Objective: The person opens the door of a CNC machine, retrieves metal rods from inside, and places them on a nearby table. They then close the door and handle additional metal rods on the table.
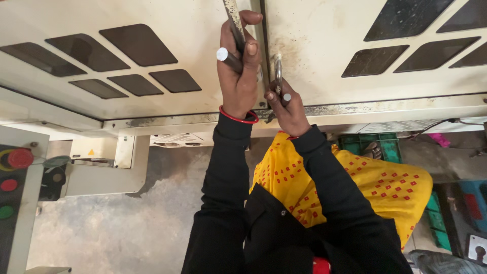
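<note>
My left hand [238,71] is closed around the long metal handle [234,23] of the left machine door [127,56], near the centre seam. My right hand [286,106] grips the metal handle [278,71] of the right door [345,45], just right of that seam. Both doors are cream panels with dark diamond-shaped windows, and they meet edge to edge between my hands. I wear black sleeves, a red bangle [238,117] on the left wrist, and yellow clothing with red dots.
A control panel with a red round button [20,158], a smaller red one and a green one stands at the left. Green crates [378,144] and a blue box [474,203] lie on the concrete floor [132,223] at the right.
</note>
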